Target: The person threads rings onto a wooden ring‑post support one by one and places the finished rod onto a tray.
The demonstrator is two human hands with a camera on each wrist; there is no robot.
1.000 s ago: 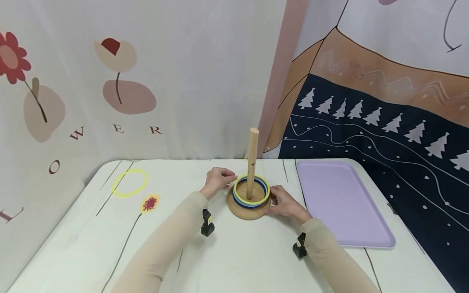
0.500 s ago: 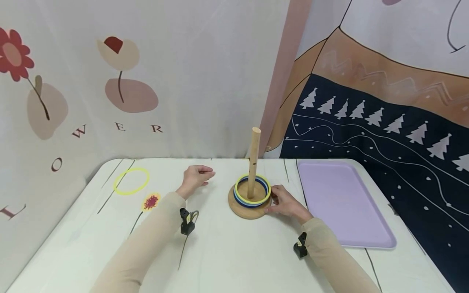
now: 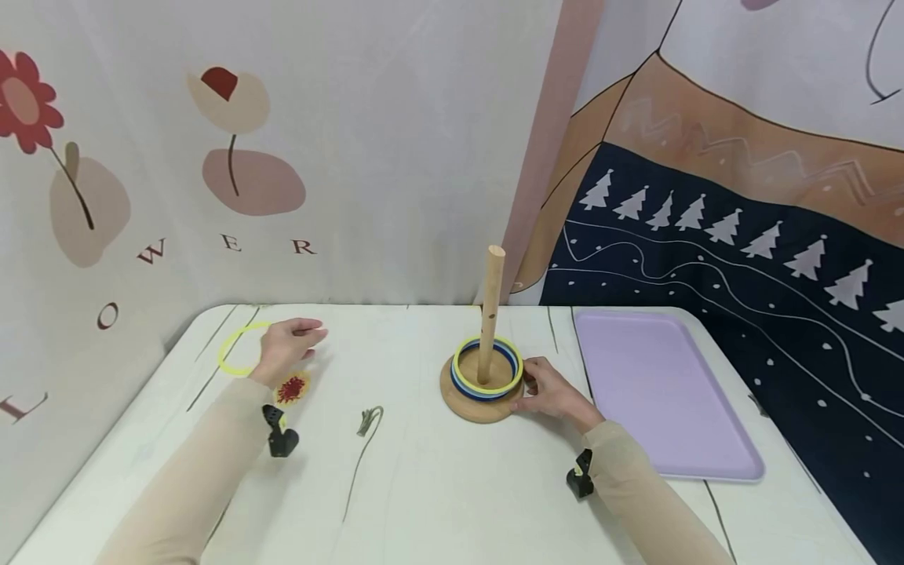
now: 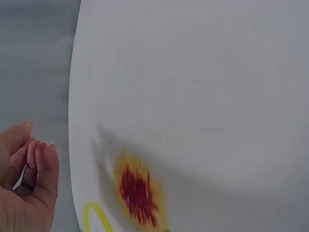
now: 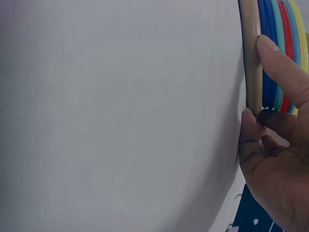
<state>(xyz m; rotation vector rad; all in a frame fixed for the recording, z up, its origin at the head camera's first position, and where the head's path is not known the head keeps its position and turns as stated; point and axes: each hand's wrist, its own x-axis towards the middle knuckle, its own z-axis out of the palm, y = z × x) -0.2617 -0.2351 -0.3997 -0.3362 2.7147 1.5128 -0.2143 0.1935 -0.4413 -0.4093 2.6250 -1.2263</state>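
Note:
A wooden ring-toss stand (image 3: 466, 410) has a round base and an upright peg (image 3: 492, 306). Several coloured rings lie stacked around the peg, with a yellow ring (image 3: 520, 373) on top; blue, green and red rings (image 5: 287, 53) show below it in the right wrist view. My right hand (image 3: 554, 396) grips the right edge of the base, the thumb close to the stack. At the far left a loose yellow ring (image 3: 221, 357) lies flat. My left hand (image 3: 286, 348) hovers over its right side, hiding part of it, with loosely curled fingers holding nothing.
A purple tray (image 3: 664, 392) lies on the table to the right of the stand. The white tablecloth (image 3: 424, 479) bears printed flowers and lines. A patterned curtain (image 3: 395, 157) hangs along the table's back edge.
My left hand has left the ring stack and travelled left to the loose yellow ring. My right hand stays on the base, and the stand has barely shifted in view.

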